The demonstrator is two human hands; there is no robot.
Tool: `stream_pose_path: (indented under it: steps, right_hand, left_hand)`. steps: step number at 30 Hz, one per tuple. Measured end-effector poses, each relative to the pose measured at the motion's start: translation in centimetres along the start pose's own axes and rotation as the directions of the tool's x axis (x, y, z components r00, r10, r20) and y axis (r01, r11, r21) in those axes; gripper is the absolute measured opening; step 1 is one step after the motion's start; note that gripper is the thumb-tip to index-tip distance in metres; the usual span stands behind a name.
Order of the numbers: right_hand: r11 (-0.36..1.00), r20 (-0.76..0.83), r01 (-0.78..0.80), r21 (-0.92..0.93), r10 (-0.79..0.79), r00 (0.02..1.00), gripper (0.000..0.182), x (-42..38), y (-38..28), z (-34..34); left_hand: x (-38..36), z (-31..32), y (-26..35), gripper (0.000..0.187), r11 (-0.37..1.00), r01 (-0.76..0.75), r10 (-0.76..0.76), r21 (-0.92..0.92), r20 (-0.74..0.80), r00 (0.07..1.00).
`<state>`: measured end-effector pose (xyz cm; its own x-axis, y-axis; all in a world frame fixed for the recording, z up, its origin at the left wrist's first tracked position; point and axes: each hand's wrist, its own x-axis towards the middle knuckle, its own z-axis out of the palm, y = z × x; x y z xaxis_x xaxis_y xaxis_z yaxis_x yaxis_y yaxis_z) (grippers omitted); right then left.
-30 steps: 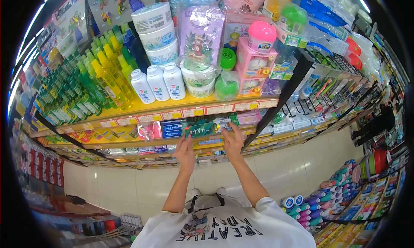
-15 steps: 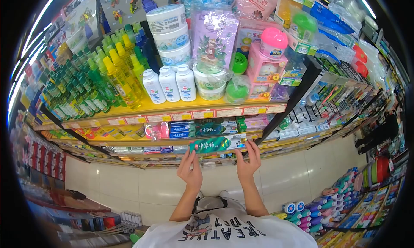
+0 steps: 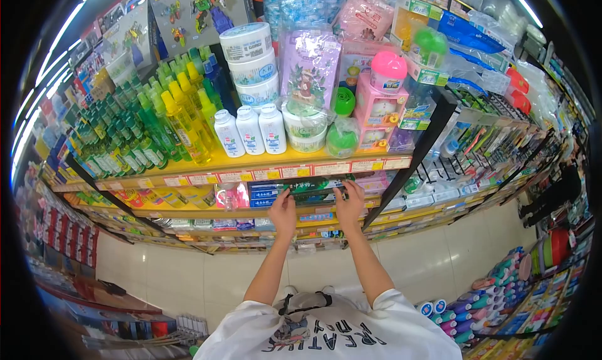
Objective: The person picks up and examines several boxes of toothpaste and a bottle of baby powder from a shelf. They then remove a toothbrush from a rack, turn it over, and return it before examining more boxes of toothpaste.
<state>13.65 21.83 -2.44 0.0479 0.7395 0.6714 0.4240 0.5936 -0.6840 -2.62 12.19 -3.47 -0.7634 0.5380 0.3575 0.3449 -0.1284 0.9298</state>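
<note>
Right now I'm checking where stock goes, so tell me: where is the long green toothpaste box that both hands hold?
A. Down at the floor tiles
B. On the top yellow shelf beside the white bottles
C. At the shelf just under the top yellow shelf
C: the left hand and right hand grip the ends of the long green toothpaste box at the second shelf, under the top yellow shelf with its white bottles.

Green toothpaste box [image 3: 313,186], level, shelf-high

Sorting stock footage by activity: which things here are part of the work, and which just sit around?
In hand: left hand, right hand, green toothpaste box.
Just around: white bottles, yellow spray bottles, pink jar, green balls.
</note>
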Motion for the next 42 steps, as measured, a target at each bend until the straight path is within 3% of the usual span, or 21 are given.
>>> stream_pose_path:
  steps: [6,9,12,14,16,17,18,20,24,28,30,36,39,42]
  right_hand:
    - [0.983,0.174,0.000,-0.181,0.032,0.984,0.020,1.4,1.9,1.2]
    - [0.985,0.240,0.071,-0.155,-0.032,0.970,0.021,1.1,3.0,1.5]
    - [0.992,0.218,0.075,-0.105,-0.050,0.975,0.022,0.7,2.9,1.0]
    - [0.997,0.161,0.048,-0.064,-0.037,0.986,0.023,0.4,2.4,0.2]
    - [1.000,0.105,0.024,-0.020,-0.022,0.994,0.024,-0.2,1.8,-0.9]
    - [0.992,0.149,-0.123,0.003,0.122,0.981,0.027,-0.8,1.5,-1.7]
    - [0.963,0.196,-0.268,0.020,0.259,0.946,0.029,-1.3,1.2,-2.4]
    - [0.958,0.226,-0.285,0.042,0.269,0.936,0.031,-2.8,0.2,-3.6]
    - [0.956,0.290,-0.273,0.111,0.231,0.929,0.041,-5.7,0.6,-3.0]
    - [0.961,0.315,-0.242,0.136,0.190,0.930,0.051,-7.0,1.7,-1.8]
    - [0.968,0.371,-0.248,0.035,0.218,0.903,0.055,-6.7,1.6,-1.8]
    - [0.954,0.486,-0.300,0.008,0.259,0.835,0.071,-5.8,2.5,-1.2]
    - [0.945,0.544,-0.325,-0.035,0.291,0.787,0.074,-5.2,2.6,-1.3]
    - [0.956,0.473,-0.291,0.047,0.235,0.849,0.071,-5.6,2.4,-1.6]
  left_hand:
    - [2.6,1.0,-1.9,0.036,0.984,0.069,-0.089,0.164,0.124,0.988]
    - [2.9,0.9,-2.6,0.042,0.964,0.076,-0.132,0.255,0.208,0.969]
    - [2.8,0.8,-3.9,0.043,0.981,0.070,-0.104,0.182,0.181,0.978]
    - [2.8,0.5,-3.1,0.045,0.975,0.222,-0.221,0.021,0.213,0.952]
    - [2.8,0.3,-3.5,0.043,0.964,0.256,-0.240,-0.066,0.186,0.953]
    - [2.6,0.1,-3.8,0.042,0.946,0.285,-0.261,-0.155,0.161,0.952]
    - [2.5,-0.3,-3.6,0.042,0.944,0.288,-0.264,-0.158,0.160,0.951]
    - [1.8,-1.6,-3.1,0.036,0.992,0.123,-0.124,0.021,0.081,0.989]
    - [-0.5,-2.9,-3.5,0.036,0.976,0.135,-0.161,0.170,0.145,0.976]
    - [-1.4,-2.3,-2.9,0.038,0.987,0.002,-0.030,0.158,0.170,0.985]
    - [-1.6,-2.0,-2.8,0.040,0.987,0.132,-0.150,0.090,0.250,0.957]
    - [-1.6,-2.1,-3.2,0.043,0.991,0.124,-0.109,-0.052,0.240,0.965]
    - [-1.6,-2.5,-2.8,0.042,0.984,0.176,-0.167,-0.006,0.279,0.946]
    - [-1.6,-2.3,-3.3,0.041,0.988,0.150,-0.138,-0.024,0.279,0.950]
